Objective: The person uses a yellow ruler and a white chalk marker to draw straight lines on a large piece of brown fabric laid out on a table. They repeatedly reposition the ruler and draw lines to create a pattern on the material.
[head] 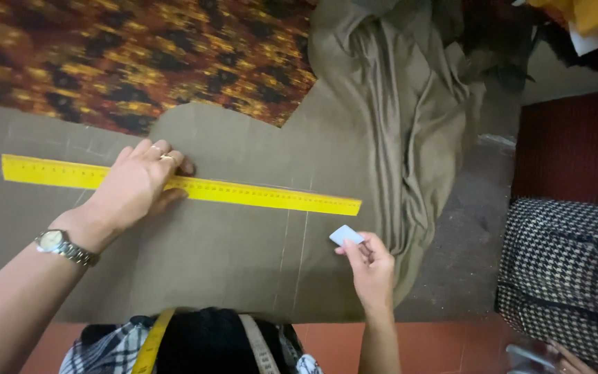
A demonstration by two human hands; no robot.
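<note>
Palm of left hand [136, 183] presses yellow ruler [243, 192] flat on olive cloth [243, 249] — steadying it; right hand [370, 266] pinches pale chalk [346, 235].

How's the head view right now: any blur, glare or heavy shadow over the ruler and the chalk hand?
Head view: even, dim indoor light, no glare on the yellow ruler; left hand and right hand with the pale chalk piece fairly sharp; faint chalk lines on the olive cloth readable; wide-angle bending at the edges; upper right corner dark.

Left hand [140, 181] flat on yellow ruler [243, 194]; right hand [372, 266] pinching tailor's chalk [346, 235] above olive cloth [243, 256].
</note>
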